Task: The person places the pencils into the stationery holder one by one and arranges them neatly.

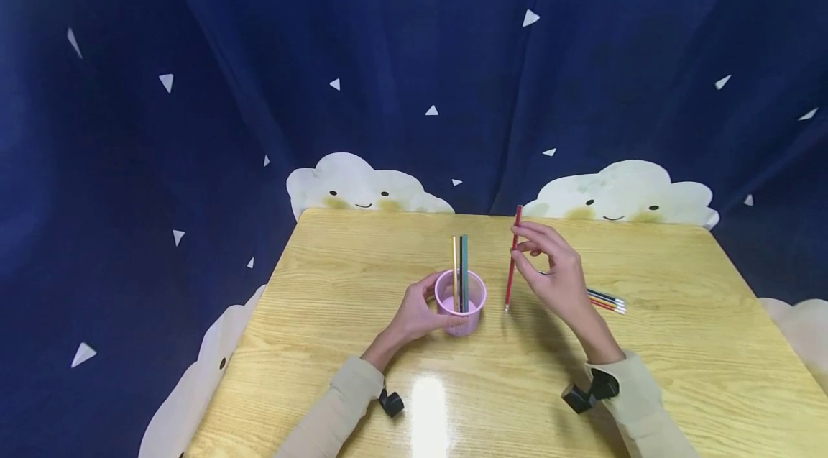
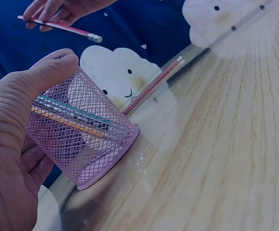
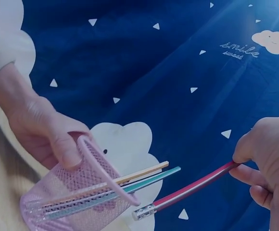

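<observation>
A pink mesh pencil cup (image 2: 89,139) stands on the table, and my left hand (image 1: 417,313) grips it around its side, thumb near the rim. Inside lean a yellow pencil (image 1: 455,257), a black pencil (image 1: 461,257) and a teal pencil (image 1: 466,253). My right hand (image 1: 558,275) pinches a red pencil (image 1: 513,260) near its upper end, just right of the cup. The red pencil's metal and eraser end (image 3: 144,211) points down, apart from the cup's rim in the right wrist view.
Several pencils (image 1: 606,300) lie on the wooden table (image 1: 679,343) to the right, partly hidden behind my right hand. A dark blue curtain (image 1: 414,48) with white clouds and triangles hangs behind the table's far edge.
</observation>
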A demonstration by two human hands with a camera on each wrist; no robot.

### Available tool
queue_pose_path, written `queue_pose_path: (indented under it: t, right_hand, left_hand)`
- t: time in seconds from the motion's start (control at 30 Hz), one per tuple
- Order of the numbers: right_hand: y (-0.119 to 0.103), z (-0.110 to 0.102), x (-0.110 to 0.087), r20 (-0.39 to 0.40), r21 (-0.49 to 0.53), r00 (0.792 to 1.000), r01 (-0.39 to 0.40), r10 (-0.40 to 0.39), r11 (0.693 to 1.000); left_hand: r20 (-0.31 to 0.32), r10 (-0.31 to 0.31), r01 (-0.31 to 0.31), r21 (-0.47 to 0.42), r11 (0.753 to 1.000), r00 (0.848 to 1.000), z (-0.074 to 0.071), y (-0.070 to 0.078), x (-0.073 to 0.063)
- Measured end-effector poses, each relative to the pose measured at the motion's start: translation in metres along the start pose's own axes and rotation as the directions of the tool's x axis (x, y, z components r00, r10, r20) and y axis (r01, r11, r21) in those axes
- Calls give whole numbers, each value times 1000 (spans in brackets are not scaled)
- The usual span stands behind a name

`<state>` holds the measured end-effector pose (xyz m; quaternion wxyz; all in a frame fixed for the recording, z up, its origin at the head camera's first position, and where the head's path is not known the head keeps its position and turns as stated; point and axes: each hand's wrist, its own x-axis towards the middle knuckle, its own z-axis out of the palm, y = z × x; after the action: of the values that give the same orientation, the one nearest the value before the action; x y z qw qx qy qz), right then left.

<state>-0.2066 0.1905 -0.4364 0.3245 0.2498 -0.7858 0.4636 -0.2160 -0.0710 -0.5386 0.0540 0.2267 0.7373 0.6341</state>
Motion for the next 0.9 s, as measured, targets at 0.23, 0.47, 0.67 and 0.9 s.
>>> queue_pose_path:
  t: [0.23, 0.47, 0.67, 0.9]
  right_hand:
    - [4, 5, 6, -14, 106, 999, -31, 32, 994]
    - [-2, 16, 10, -33, 150, 999, -18, 24, 988]
    - [1, 32, 9, -46, 134, 999, 22, -16, 991]
    - [-11, 44, 8, -40, 97, 998, 51, -48, 994]
  left_hand:
    - [4, 11, -11, 13, 1000, 1000, -1, 7, -2]
    - [-5, 8, -8, 6, 1000, 1000, 0, -16, 3]
    - [6, 27, -27, 5, 1000, 1000, -1, -17, 3]
    - [9, 29, -29, 37, 999, 1000, -2, -18, 3]
